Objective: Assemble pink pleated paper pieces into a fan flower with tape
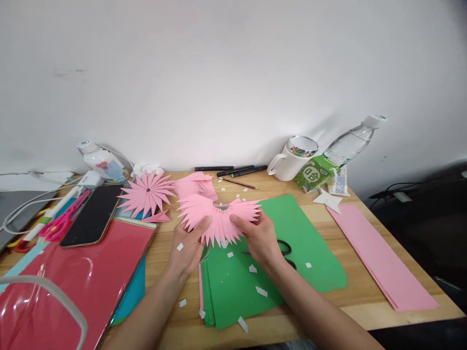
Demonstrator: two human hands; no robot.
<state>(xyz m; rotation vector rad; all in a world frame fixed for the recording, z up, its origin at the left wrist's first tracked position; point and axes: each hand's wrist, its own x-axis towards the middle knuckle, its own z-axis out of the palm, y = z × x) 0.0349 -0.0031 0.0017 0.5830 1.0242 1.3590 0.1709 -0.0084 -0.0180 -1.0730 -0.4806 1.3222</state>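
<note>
Between my two hands is a pink folded-paper fan (222,224) with many pointed tips, curved into a half ring that opens away from me. My left hand (190,245) pinches its left part, thumb on top. On the other side my right hand (260,238) grips the fan the same way. Beneath them lie green paper sheets (302,233). Black-handled scissors (286,248) rest on the green paper, partly hidden by my right hand. A small white scrap (180,247) sticks to the back of my left hand. Beyond the left hand sits a finished-looking pink paper pinwheel (148,190).
Pink strips (383,257) lie at right, near a white paper star (328,198). A mug (292,160), a green box (315,174), a water bottle (352,141) and markers (242,171) line the wall. Left are a phone (93,214), pink scissors (65,218) and red paper (83,277).
</note>
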